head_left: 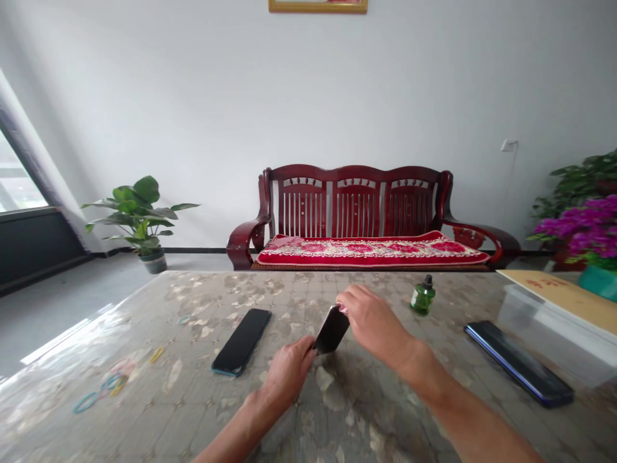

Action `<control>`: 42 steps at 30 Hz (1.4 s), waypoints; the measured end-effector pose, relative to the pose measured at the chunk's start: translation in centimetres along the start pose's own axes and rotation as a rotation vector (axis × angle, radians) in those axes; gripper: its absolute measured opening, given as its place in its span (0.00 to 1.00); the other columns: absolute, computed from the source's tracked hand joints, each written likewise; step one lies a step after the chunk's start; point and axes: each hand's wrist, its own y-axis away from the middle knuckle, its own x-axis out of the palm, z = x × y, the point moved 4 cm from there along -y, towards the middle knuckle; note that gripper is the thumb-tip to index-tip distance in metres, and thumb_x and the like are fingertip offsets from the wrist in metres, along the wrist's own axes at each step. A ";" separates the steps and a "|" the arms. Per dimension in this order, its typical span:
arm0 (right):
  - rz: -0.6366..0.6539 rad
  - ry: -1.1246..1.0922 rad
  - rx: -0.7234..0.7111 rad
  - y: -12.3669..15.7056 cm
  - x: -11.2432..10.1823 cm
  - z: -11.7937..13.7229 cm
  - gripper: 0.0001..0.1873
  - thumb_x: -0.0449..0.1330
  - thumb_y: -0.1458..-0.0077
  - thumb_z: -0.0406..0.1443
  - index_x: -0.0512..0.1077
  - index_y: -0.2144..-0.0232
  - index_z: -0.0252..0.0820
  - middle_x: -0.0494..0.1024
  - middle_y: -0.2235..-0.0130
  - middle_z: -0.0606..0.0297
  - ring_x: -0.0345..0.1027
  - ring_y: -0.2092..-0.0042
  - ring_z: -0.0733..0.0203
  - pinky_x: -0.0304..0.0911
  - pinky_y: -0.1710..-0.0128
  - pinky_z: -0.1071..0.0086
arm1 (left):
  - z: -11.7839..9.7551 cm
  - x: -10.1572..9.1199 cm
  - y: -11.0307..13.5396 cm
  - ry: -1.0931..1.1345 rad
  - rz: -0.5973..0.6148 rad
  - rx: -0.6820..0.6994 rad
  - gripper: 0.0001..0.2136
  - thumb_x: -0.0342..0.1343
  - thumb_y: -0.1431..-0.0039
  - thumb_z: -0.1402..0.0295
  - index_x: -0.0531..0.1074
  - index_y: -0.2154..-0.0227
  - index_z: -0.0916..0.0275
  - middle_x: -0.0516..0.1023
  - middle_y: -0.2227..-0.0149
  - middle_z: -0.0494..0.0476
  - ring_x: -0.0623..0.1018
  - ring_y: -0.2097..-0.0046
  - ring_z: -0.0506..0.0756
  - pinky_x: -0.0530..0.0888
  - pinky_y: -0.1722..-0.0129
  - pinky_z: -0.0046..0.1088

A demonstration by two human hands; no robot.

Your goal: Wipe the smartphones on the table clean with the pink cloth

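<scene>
Both my hands hold a black phone (pixel 332 330) tilted up off the marbled table (pixel 202 411), near its middle. My left hand (pixel 288 373) pinches the phone's lower near end with closed fingers. My right hand (pixel 373 323) grips its far upper end from the right, fingers curled over the edge. A second black phone (pixel 241 340) lies flat on the table just left of my left hand. A third dark phone (pixel 518 363) lies flat at the right, well away from my right forearm.
A small green bottle (pixel 423 298) stands beyond my right hand. Coloured rubber bands (pixel 112 384) lie scattered at the left. A clear plastic box (pixel 554 328) sits at the right edge. Behind the table are a red wooden bench (pixel 357 222) and potted plants (pixel 139 222).
</scene>
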 end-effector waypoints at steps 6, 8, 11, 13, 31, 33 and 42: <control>0.062 0.071 -0.095 -0.4 0.0 2.5 0.13 0.54 0.48 0.20 0.69 0.69 0.42 0.72 0.65 0.62 0.64 0.61 0.56 0.60 0.60 0.64 | -2.1 -2.6 0.4 0.180 -0.313 0.088 0.09 0.51 0.38 0.72 0.72 0.56 0.57 0.79 0.63 0.52 0.77 0.62 0.53 0.71 0.59 0.26; 0.071 0.095 -0.129 -0.6 0.0 3.2 0.14 0.54 0.51 0.20 0.68 0.69 0.43 0.72 0.64 0.61 0.64 0.61 0.55 0.60 0.60 0.64 | -2.8 -3.5 0.5 0.219 -0.443 0.131 0.10 0.52 0.38 0.70 0.71 0.54 0.57 0.78 0.63 0.52 0.77 0.63 0.53 0.73 0.58 0.28; 0.052 0.102 -0.163 -0.8 0.0 3.9 0.14 0.54 0.52 0.20 0.67 0.69 0.43 0.72 0.65 0.61 0.64 0.61 0.54 0.60 0.60 0.63 | -3.4 -4.3 0.7 0.229 -0.552 0.214 0.09 0.50 0.36 0.67 0.73 0.57 0.58 0.78 0.64 0.54 0.77 0.62 0.54 0.74 0.58 0.29; 0.045 0.101 -0.170 -0.8 0.0 4.2 0.14 0.55 0.51 0.20 0.67 0.69 0.43 0.72 0.65 0.61 0.64 0.62 0.55 0.60 0.61 0.64 | -3.5 -4.5 0.8 0.245 -0.591 0.263 0.09 0.49 0.35 0.66 0.74 0.58 0.59 0.79 0.64 0.55 0.78 0.62 0.54 0.74 0.58 0.28; -0.276 -0.228 -0.078 1.2 1.2 2.7 0.16 0.53 0.38 0.26 0.73 0.53 0.44 0.77 0.54 0.61 0.69 0.53 0.57 0.67 0.51 0.63 | -3.2 -6.1 0.7 0.261 -0.728 0.291 0.07 0.52 0.35 0.68 0.75 0.66 0.60 0.80 0.68 0.53 0.79 0.65 0.52 0.74 0.61 0.24; -0.261 -0.224 -0.099 1.1 1.2 3.7 0.16 0.52 0.38 0.27 0.72 0.51 0.44 0.77 0.53 0.60 0.69 0.53 0.57 0.68 0.52 0.63 | -3.1 -6.2 0.7 0.262 -0.720 0.283 0.07 0.52 0.35 0.68 0.75 0.66 0.60 0.80 0.68 0.53 0.79 0.65 0.52 0.74 0.61 0.24; -0.354 -0.198 -0.011 1.1 1.0 1.1 0.14 0.53 0.39 0.27 0.75 0.57 0.43 0.79 0.58 0.61 0.71 0.57 0.57 0.68 0.54 0.62 | -3.5 -6.3 0.6 0.230 -0.779 0.350 0.06 0.54 0.36 0.70 0.75 0.66 0.60 0.80 0.69 0.52 0.79 0.67 0.52 0.74 0.64 0.24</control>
